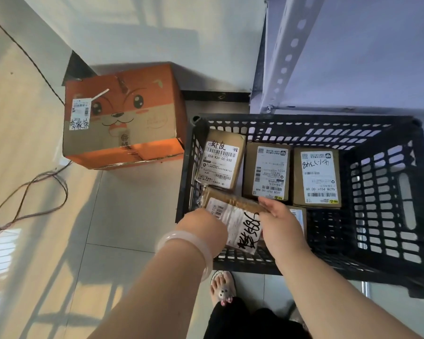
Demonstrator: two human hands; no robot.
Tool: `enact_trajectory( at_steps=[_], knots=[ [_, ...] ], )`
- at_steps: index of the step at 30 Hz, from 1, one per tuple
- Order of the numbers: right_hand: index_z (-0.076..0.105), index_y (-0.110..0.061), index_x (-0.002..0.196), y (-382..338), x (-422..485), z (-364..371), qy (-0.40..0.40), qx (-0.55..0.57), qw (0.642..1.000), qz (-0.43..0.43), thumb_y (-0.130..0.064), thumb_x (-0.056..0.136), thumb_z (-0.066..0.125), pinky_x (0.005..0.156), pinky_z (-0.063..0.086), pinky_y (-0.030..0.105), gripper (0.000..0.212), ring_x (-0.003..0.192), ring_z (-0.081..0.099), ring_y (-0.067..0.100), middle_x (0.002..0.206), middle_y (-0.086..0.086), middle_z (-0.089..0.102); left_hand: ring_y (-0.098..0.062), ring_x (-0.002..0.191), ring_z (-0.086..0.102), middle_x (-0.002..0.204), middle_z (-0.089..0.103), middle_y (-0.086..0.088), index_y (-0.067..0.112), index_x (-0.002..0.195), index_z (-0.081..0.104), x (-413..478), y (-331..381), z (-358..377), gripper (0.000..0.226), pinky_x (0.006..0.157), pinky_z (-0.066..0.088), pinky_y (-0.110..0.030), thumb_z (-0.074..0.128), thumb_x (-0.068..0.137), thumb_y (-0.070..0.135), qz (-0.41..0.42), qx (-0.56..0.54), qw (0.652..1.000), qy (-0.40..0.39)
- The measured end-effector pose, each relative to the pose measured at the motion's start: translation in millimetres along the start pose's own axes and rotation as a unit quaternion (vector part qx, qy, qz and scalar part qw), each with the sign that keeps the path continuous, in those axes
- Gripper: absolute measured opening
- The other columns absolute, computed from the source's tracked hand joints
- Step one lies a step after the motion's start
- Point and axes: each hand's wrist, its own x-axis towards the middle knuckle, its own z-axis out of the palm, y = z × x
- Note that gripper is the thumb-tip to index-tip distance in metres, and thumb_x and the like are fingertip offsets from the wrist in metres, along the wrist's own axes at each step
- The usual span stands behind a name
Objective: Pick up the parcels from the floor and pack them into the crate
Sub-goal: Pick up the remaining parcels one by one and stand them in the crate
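A black crate (pixel 304 119) is standing at three o'clock. An orange box (pixel 123 118) is lying on the floor at ten o'clock, seemingly the one parcel not yet packed. Three parcels (pixel 267 171) are lying along the crate's twelve o'clock wall. A taped parcel (pixel 238 216) is hanging over its seven o'clock corner, with the left hand (pixel 203 226) gripping one edge and the right hand (pixel 279 221) gripping the other. Packing is looking mostly done.

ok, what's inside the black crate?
In the crate, three labelled parcels lie along the far side. The left hand and right hand hold a fourth parcel near-left; what's under it is hidden. A fifth parcel shows by the right hand, mostly covered.
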Motion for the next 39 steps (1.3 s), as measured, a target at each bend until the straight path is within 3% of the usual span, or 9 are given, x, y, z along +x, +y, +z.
enact_trajectory(
  at_steps=[3, 8, 12, 18, 21, 25, 29, 34, 39],
  knots=[
    [0.057, -0.037, 0.124, 0.1, 3.1, -0.8, 0.009, -0.018, 1.000, -0.017, -0.017, 0.095, 0.047, 0.059, 0.042, 0.014, 0.036, 0.078, 0.058, -0.006, 0.107, -0.019, 0.059, -0.035, 0.112, 0.063, 0.121, 0.065, -0.019, -0.002, 0.121, 0.057, 2.6, 4.1, -5.0, 0.036, 0.097, 0.052, -0.045, 0.039, 0.098, 0.019, 0.002, 0.019, 0.999, -0.039],
    [0.059, -0.040, 0.116, 5.5, 6.7, 1.7, -0.004, -0.019, 1.000, -0.016, -0.017, 0.095, 0.050, 0.075, 0.059, 0.040, 0.033, 0.095, 0.066, 0.013, 0.098, -0.024, 0.056, -0.040, 0.108, 0.063, 0.120, 0.062, -0.025, -0.005, 0.127, 0.048, 6.7, -6.0, 4.1, 0.040, 0.093, 0.053, -0.048, 0.041, 0.095, 0.019, -0.006, -0.030, 0.999, -0.016],
    [0.055, -0.042, 0.123, 10.7, 11.3, 8.2, -0.033, -0.040, 0.998, -0.020, -0.014, 0.097, 0.048, 0.085, 0.050, 0.035, 0.039, 0.093, 0.046, -0.003, 0.084, -0.024, 0.050, -0.040, 0.109, 0.062, 0.122, 0.059, -0.025, -0.004, 0.136, 0.035, 7.6, -10.7, 8.8, 0.050, 0.094, 0.051, -0.048, 0.043, 0.093, 0.019, 0.003, 0.015, 1.000, 0.020],
    [0.045, -0.043, 0.136, 1.3, 14.2, 7.3, -0.042, -0.067, 0.996, -0.030, -0.015, 0.097, 0.046, 0.066, 0.054, 0.022, 0.048, 0.084, 0.057, 0.000, 0.128, -0.009, 0.053, -0.029, 0.100, 0.063, 0.135, 0.052, -0.013, 0.012, 0.146, 0.026, 2.3, -12.0, 9.9, 0.054, 0.074, 0.059, -0.036, 0.040, 0.097, 0.029, 0.013, 0.060, 0.998, 0.007],
    [0.037, -0.043, 0.142, -1.2, 13.7, 7.0, -0.064, -0.079, 0.994, -0.025, -0.016, 0.098, 0.046, 0.052, 0.049, 0.007, 0.052, 0.076, 0.056, -0.004, 0.146, -0.002, 0.044, -0.030, 0.119, 0.056, 0.144, 0.044, -0.009, 0.018, 0.150, 0.022, -2.3, -14.7, 12.8, 0.057, 0.096, 0.052, -0.037, 0.038, 0.098, 0.033, 0.037, 0.041, 0.997, 0.053],
    [0.036, -0.041, 0.143, -6.7, 8.4, -1.2, -0.061, -0.042, 0.997, -0.017, -0.017, 0.097, 0.047, 0.085, 0.053, 0.034, 0.053, 0.096, 0.061, 0.006, 0.133, -0.006, 0.051, -0.028, 0.130, 0.047, 0.149, 0.037, -0.006, 0.022, 0.150, 0.024, -5.1, -14.0, 11.9, 0.055, 0.099, 0.044, -0.036, 0.039, 0.097, 0.032, 0.066, 0.025, 0.994, 0.079],
    [0.042, -0.037, 0.140, -21.3, -7.9, -27.3, -0.061, 0.005, 0.998, -0.021, -0.023, 0.097, 0.046, 0.088, 0.039, 0.023, 0.045, 0.112, 0.046, 0.004, 0.144, -0.009, 0.046, -0.022, 0.123, 0.053, 0.144, 0.048, 0.000, 0.029, 0.145, 0.036, -14.0, -8.8, 3.1, 0.051, 0.090, 0.043, -0.029, 0.043, 0.095, 0.036, 0.120, -0.011, 0.988, 0.098],
    [0.054, -0.037, 0.129, -69.5, -56.5, -80.3, -0.031, 0.039, 0.999, -0.017, -0.042, 0.093, 0.046, 0.105, 0.039, 0.042, 0.037, 0.122, 0.050, 0.013, 0.136, -0.010, 0.054, 0.010, 0.090, 0.052, 0.123, 0.058, 0.015, 0.032, 0.143, 0.040, -75.1, 31.8, -20.4, 0.049, 0.073, 0.036, -0.005, 0.050, 0.095, 0.035, 0.212, -0.218, 0.951, 0.056],
    [0.059, -0.042, 0.121, -143.1, -139.4, -166.7, 0.011, 0.043, 0.996, -0.076, -0.060, 0.089, 0.039, 0.104, 0.037, 0.046, 0.041, 0.122, 0.051, 0.017, 0.136, -0.005, 0.055, -0.001, 0.090, 0.058, 0.122, 0.056, 0.014, 0.031, 0.148, 0.030, -182.3, 99.6, -52.3, 0.054, 0.075, 0.043, -0.009, 0.047, 0.097, 0.038, 0.298, -0.282, 0.912, 0.022]
  ],
)
